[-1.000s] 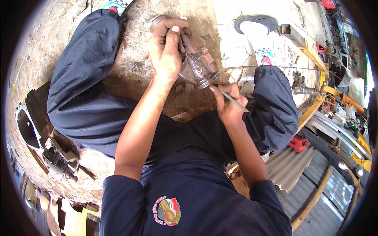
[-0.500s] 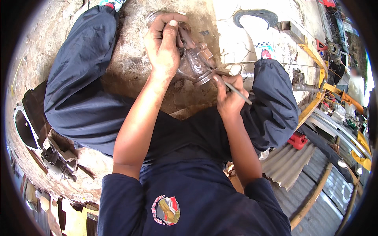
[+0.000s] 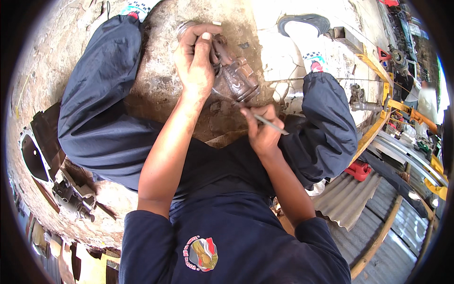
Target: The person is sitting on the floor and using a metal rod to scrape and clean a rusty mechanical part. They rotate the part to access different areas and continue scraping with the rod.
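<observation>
My left hand [image 3: 195,71] is closed round the upper end of a brown, oily metal casting [image 3: 240,81]. The casting lies tilted between my legs, its round flanged end pointing toward my right hand. In my right hand [image 3: 263,132] is a thin grey metal stick-like tool [image 3: 271,124], pinched between thumb and fingers. The tool's far tip is close to the flanged rim; whether it touches is hard to make out. My left palm and fingers hide the casting's other end.
On the left stand a dark metal housing with an oval opening [image 3: 34,154] and a shaft-like part [image 3: 71,203]. At right are a yellow metal frame [image 3: 373,130], a red object [image 3: 358,170] and corrugated sheets [image 3: 347,199]. A dark sandal [image 3: 305,22] shows at the top.
My right hand and the tool have shifted left and toward my body. The casting's flanged end has turned slightly to the right, with my left hand still on it.
</observation>
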`<control>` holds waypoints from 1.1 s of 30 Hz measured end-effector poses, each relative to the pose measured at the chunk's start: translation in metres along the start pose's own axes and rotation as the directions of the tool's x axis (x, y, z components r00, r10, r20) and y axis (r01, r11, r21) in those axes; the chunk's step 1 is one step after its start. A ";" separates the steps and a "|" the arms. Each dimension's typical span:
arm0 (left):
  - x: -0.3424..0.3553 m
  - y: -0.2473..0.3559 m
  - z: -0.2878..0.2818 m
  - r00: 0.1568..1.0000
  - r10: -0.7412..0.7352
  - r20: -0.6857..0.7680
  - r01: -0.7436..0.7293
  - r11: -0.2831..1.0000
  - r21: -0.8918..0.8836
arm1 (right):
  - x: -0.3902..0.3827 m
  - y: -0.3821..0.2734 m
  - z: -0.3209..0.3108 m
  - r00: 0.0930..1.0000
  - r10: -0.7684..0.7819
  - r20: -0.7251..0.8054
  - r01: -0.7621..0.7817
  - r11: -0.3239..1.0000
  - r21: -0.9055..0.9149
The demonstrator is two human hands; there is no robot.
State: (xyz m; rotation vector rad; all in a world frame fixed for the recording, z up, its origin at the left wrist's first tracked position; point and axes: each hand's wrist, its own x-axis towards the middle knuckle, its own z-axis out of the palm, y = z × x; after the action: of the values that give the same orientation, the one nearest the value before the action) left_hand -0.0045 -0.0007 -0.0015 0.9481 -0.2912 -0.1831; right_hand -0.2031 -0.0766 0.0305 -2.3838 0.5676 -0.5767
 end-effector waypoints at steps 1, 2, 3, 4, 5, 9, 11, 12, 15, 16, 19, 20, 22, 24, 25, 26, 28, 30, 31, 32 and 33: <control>0.001 0.000 0.000 1.000 0.000 0.000 0.000 1.000 0.002 | 0.002 0.002 0.000 1.000 0.007 -0.019 -0.007 1.000 -0.030; 0.003 0.000 0.001 0.999 0.034 0.016 -0.034 0.999 0.028 | 0.012 0.000 -0.001 0.997 -0.034 -0.065 0.027 0.994 -0.104; 0.004 0.004 0.004 0.999 0.047 0.018 -0.048 0.997 0.065 | 0.016 -0.001 0.001 0.996 0.032 -0.079 -0.035 0.999 -0.035; -0.001 0.003 0.004 0.999 0.030 0.011 -0.031 0.997 0.073 | 0.006 -0.002 0.001 1.000 -0.006 -0.007 0.005 0.999 -0.033; 0.000 0.003 0.004 1.000 0.028 0.009 -0.029 0.997 0.073 | -0.001 0.000 0.002 0.997 -0.056 0.054 0.058 0.998 -0.031; -0.003 0.002 -0.001 0.999 0.024 0.022 -0.025 0.999 0.045 | -0.006 0.001 0.003 0.997 -0.040 -0.071 0.048 0.992 0.121; 0.003 0.001 0.001 0.998 0.050 0.028 -0.051 0.998 0.038 | 0.012 0.014 0.007 0.994 -0.088 -0.069 0.092 0.994 0.067; 0.003 0.005 0.003 0.998 0.052 0.017 -0.053 0.997 0.059 | 0.009 0.010 0.003 0.997 -0.063 0.033 0.063 0.998 -0.005; -0.001 0.001 0.002 1.000 0.016 0.001 -0.016 1.000 -0.011 | -0.005 0.009 0.007 0.995 -0.090 0.045 0.083 0.988 0.133; -0.001 0.003 0.002 1.000 0.002 0.016 -0.002 0.999 0.032 | -0.006 0.007 0.001 0.996 0.017 0.091 -0.022 0.998 0.051; 0.000 0.006 0.002 1.000 0.023 0.015 -0.024 0.997 0.076 | 0.013 0.004 0.009 0.999 -0.046 -0.008 0.046 0.997 0.054; 0.002 0.011 0.002 1.000 0.004 0.009 -0.005 0.993 0.117 | 0.023 0.003 0.015 1.000 -0.027 -0.012 0.029 0.987 0.158; -0.004 0.006 0.003 1.000 -0.011 0.002 0.011 0.998 0.058 | 0.004 0.014 0.013 0.997 -0.009 0.081 0.002 0.997 0.079; -0.003 0.008 0.002 1.000 0.017 0.001 -0.017 0.996 0.088 | -0.002 0.010 0.015 0.998 -0.048 0.041 0.040 0.983 0.177; 0.001 0.008 0.002 1.000 0.019 0.008 -0.020 0.997 0.076 | -0.003 0.007 0.013 1.000 0.012 0.029 -0.017 0.981 0.192; 0.000 0.008 0.003 1.000 0.008 0.013 -0.009 0.998 0.065 | -0.008 0.004 0.009 0.996 0.083 0.025 -0.087 0.975 0.204; 0.000 0.009 0.000 1.000 0.002 0.013 -0.003 0.997 0.079 | -0.005 -0.003 0.006 0.990 0.139 0.005 -0.137 0.972 0.192; 0.001 0.010 0.003 1.000 -0.009 0.011 0.008 0.996 0.086 | 0.008 0.002 0.017 0.998 0.050 -0.046 -0.038 0.973 0.227; 0.000 0.010 0.005 1.000 -0.015 0.011 0.014 0.996 0.091 | 0.016 0.004 0.024 0.997 0.006 -0.071 0.011 0.970 0.243; -0.001 0.009 0.003 1.000 -0.012 0.003 0.012 0.995 0.094 | 0.030 -0.005 0.030 0.996 -0.043 -0.080 0.060 0.974 0.219; 0.000 0.008 0.003 1.000 -0.006 -0.002 0.006 0.996 0.092 | 0.037 -0.007 0.036 0.998 -0.017 -0.064 0.030 0.978 0.205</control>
State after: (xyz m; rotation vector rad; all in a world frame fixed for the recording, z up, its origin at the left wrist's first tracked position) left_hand -0.0052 0.0016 0.0062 1.0403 -0.2976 -0.1759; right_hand -0.1522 -0.0741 0.0192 -2.1857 0.4824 -0.6879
